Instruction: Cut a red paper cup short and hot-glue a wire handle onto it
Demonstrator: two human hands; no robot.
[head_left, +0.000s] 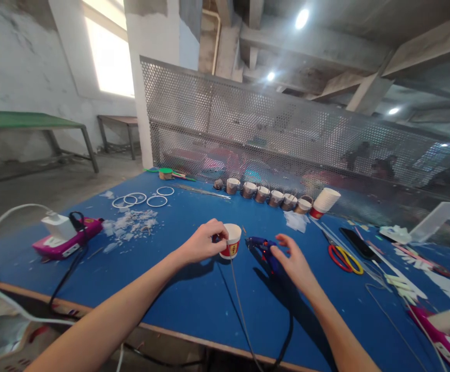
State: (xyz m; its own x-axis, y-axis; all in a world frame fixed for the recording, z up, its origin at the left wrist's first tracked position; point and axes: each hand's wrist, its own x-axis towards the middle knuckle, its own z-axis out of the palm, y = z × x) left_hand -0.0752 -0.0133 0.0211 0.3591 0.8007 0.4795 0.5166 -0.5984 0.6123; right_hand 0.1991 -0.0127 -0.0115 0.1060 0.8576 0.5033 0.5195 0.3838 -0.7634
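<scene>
My left hand (203,242) grips a small red-and-white paper cup (231,241) standing on the blue table (163,289), mouth up. My right hand (294,261) reaches over a blue hot glue gun (262,247) lying just right of the cup, fingers spread and touching its handle. The gun's black cord (286,330) runs toward me off the table edge. A thin grey wire (238,299) trails from the cup area toward the front edge.
A row of several small cups (267,195) and a stack of paper cups (324,202) line the mesh screen. Scissors (343,257) and a black phone (358,243) lie right; white rings (143,199), paper scraps (132,227) and a pink power strip (67,238) lie left.
</scene>
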